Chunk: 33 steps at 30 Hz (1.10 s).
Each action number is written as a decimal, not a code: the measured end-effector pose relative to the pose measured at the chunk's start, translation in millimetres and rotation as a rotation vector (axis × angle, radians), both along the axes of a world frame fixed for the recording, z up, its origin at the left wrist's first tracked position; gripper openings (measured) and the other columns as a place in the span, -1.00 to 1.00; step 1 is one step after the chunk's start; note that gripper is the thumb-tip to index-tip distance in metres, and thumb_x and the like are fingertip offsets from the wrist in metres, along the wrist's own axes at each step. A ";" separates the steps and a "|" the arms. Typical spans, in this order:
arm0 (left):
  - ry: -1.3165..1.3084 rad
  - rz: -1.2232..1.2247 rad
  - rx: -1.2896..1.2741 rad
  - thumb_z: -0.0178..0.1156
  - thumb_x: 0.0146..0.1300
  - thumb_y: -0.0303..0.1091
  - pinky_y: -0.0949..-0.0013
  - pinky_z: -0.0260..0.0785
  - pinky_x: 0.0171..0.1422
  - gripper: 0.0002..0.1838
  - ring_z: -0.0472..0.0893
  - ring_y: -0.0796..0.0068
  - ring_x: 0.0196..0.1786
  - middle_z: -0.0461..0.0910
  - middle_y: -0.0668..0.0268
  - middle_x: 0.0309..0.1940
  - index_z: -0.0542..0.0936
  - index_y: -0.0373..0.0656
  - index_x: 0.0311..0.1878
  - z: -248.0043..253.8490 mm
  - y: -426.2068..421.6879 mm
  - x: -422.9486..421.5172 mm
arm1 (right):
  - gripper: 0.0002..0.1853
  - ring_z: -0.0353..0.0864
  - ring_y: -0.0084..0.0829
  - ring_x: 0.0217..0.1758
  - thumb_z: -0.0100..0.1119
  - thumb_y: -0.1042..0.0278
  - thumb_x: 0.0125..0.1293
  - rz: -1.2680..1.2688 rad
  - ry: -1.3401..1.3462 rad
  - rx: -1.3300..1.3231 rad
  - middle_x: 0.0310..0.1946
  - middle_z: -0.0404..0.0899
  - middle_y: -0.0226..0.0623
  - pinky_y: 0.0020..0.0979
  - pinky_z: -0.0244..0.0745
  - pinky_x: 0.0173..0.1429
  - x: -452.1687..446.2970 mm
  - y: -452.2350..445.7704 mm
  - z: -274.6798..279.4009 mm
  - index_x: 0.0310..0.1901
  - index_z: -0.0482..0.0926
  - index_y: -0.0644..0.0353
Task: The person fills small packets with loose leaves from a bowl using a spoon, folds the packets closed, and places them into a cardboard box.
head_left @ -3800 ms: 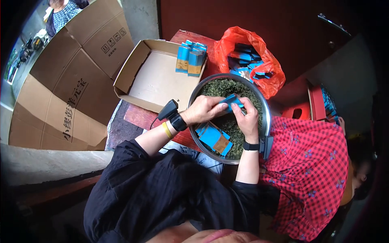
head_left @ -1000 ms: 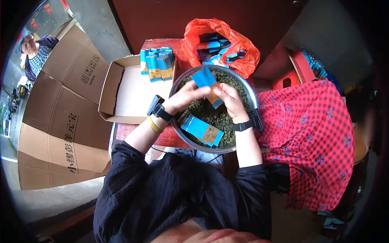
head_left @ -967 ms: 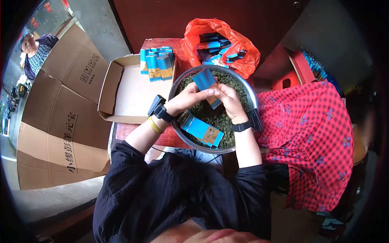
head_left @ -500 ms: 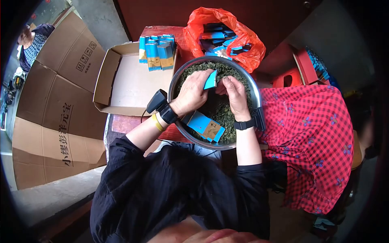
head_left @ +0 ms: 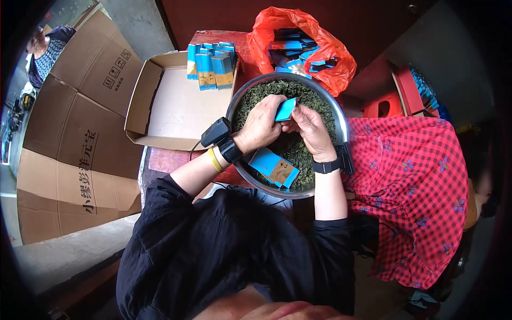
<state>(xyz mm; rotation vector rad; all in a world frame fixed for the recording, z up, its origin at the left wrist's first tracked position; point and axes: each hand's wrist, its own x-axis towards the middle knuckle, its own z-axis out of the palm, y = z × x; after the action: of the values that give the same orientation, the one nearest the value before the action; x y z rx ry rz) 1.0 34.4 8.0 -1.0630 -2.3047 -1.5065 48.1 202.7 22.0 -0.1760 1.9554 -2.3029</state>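
Observation:
My left hand [head_left: 260,124] is closed around a small blue tea packet [head_left: 286,109], held above a round metal basin [head_left: 230,109] of dark green tea leaves [head_left: 318,101]. At the packet's right edge, the thumb of my right hand [head_left: 314,133] presses against it, the fingers curled underneath and partly hidden. On the leaves near the basin's front lie a few flat blue and gold packets [head_left: 281,173]. Both wrists wear black straps.
Left of the basin sits a shallow cardboard box [head_left: 176,117] with several filled-looking packets [head_left: 207,72] standing in its corner. Behind is a red plastic bag [head_left: 338,72] of blue packets. A red checked cloth [head_left: 410,181] drapes at right; a big carton [head_left: 69,149] stands left, a person [head_left: 48,56] beyond.
The blue packet has moved slightly right and tilted flatter in my left hand. My right thumb has come from just beside the packet onto its edge.

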 end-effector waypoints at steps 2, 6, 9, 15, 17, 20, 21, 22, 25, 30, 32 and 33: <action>-0.009 0.008 0.007 0.18 0.01 -0.56 0.05 0.41 0.09 -0.55 0.54 -0.10 0.02 0.53 0.00 -0.13 0.43 -0.24 0.05 -4.1 0.4 -1.0 | -0.59 0.62 -0.64 -0.26 0.13 -0.08 0.44 0.024 -0.007 -0.012 -0.31 0.65 -0.45 -0.58 0.50 -0.13 0.6 1.3 0.8 -0.15 0.62 0.18; -0.018 0.027 0.000 0.17 0.00 -0.57 0.06 0.41 0.11 -0.56 0.53 -0.10 0.03 0.53 0.00 -0.13 0.42 -0.24 0.03 -3.5 -0.1 -0.5 | -0.63 0.62 -0.60 -0.26 0.09 0.00 0.47 0.068 -0.017 -0.023 -0.29 0.64 -0.42 -0.55 0.51 -0.11 -0.1 6.1 0.0 -0.07 0.58 0.18; -0.012 0.011 0.004 0.12 0.02 -0.61 0.07 0.43 0.09 -0.54 0.55 -0.14 0.01 0.52 -0.04 -0.11 0.40 -0.23 0.07 -3.8 -0.8 -0.6 | -0.66 0.62 -0.59 -0.26 0.11 0.03 0.47 0.066 0.030 -0.009 -0.29 0.64 -0.42 -0.55 0.51 -0.11 -0.1 5.7 -1.8 -0.08 0.58 0.19; -0.022 0.037 0.016 0.12 0.02 -0.60 0.07 0.43 0.09 -0.55 0.56 -0.14 0.01 0.52 -0.05 -0.11 0.40 -0.23 0.07 -3.5 -0.7 0.5 | -0.68 0.63 -0.59 -0.26 0.12 0.06 0.47 0.068 0.038 0.005 -0.30 0.64 -0.42 -0.53 0.51 -0.10 -1.7 7.3 -4.8 -0.10 0.58 0.19; -0.022 0.043 0.021 0.15 0.01 -0.59 0.06 0.42 0.10 -0.55 0.55 -0.12 0.01 0.52 -0.02 -0.13 0.41 -0.23 0.04 -3.4 -0.8 0.6 | -0.69 0.64 -0.58 -0.26 0.11 0.08 0.47 0.079 0.019 -0.021 -0.30 0.64 -0.41 -0.53 0.52 -0.09 -1.3 7.8 -2.8 -0.11 0.57 0.19; -0.022 0.045 0.022 0.18 -0.01 -0.57 0.05 0.41 0.10 -0.56 0.54 -0.10 0.01 0.53 0.00 -0.15 0.41 -0.22 0.02 -3.2 -1.2 0.5 | -0.70 0.65 -0.57 -0.24 0.11 0.09 0.48 0.113 -0.007 -0.056 -0.29 0.65 -0.40 -0.53 0.53 -0.08 -0.5 11.7 -0.6 -0.09 0.57 0.20; -0.021 0.041 0.020 0.19 0.00 -0.57 0.05 0.41 0.10 -0.56 0.54 -0.10 0.01 0.53 0.00 -0.15 0.41 -0.22 0.02 -3.3 -1.2 0.6 | -0.70 0.65 -0.57 -0.24 0.11 0.09 0.48 0.112 -0.007 -0.056 -0.29 0.65 -0.40 -0.53 0.53 -0.08 -0.6 11.9 -1.8 -0.09 0.57 0.20; -0.020 0.040 0.020 0.19 0.00 -0.57 0.05 0.41 0.10 -0.56 0.54 -0.10 0.01 0.53 0.00 -0.15 0.41 -0.22 0.02 -3.4 -1.4 0.7 | -0.70 0.65 -0.57 -0.24 0.10 0.11 0.48 0.110 0.007 -0.039 -0.28 0.66 -0.39 -0.53 0.54 -0.07 -1.2 12.4 -3.9 -0.09 0.57 0.21; -0.020 0.043 0.015 0.20 0.01 -0.56 0.05 0.42 0.09 -0.57 0.54 -0.10 0.01 0.53 0.00 -0.14 0.41 -0.22 0.01 -4.2 -1.4 0.6 | -0.71 0.66 -0.56 -0.23 0.09 0.14 0.49 0.106 0.023 -0.011 -0.27 0.66 -0.37 -0.53 0.55 -0.07 -1.5 12.6 -5.0 -0.09 0.57 0.23; 0.007 0.044 0.010 0.21 0.01 -0.57 0.07 0.44 0.07 -0.54 0.57 -0.11 -0.02 0.53 -0.01 -0.13 0.40 -0.24 0.05 -7.9 -1.5 0.4 | -0.73 0.67 -0.55 -0.23 0.10 0.15 0.48 0.119 0.002 0.012 -0.28 0.67 -0.37 -0.53 0.55 -0.07 0.2 15.0 -2.0 -0.12 0.58 0.22; 0.105 0.054 -0.018 0.23 -0.02 -0.56 0.08 0.42 0.05 -0.53 0.56 -0.07 -0.03 0.53 0.02 -0.15 0.41 -0.23 0.04 -10.1 -1.1 -1.2 | -0.72 0.65 -0.58 -0.25 0.13 0.13 0.46 0.116 -0.016 0.087 -0.31 0.65 -0.39 -0.55 0.52 -0.09 0.7 18.7 -2.2 -0.15 0.59 0.21; 0.203 0.063 -0.046 0.25 -0.05 -0.55 0.10 0.41 0.04 -0.52 0.55 -0.04 -0.05 0.52 0.05 -0.17 0.42 -0.22 0.02 -8.7 -1.1 -1.0 | -0.72 0.65 -0.58 -0.25 0.13 0.13 0.46 0.117 -0.017 0.086 -0.31 0.65 -0.39 -0.55 0.52 -0.09 0.4 20.4 -4.3 -0.15 0.59 0.21</action>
<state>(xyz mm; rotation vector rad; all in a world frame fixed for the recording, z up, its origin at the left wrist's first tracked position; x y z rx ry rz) 0.0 33.3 -0.8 -1.0891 -2.2204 -1.2656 48.5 223.1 17.8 -0.2549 1.9753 -2.1379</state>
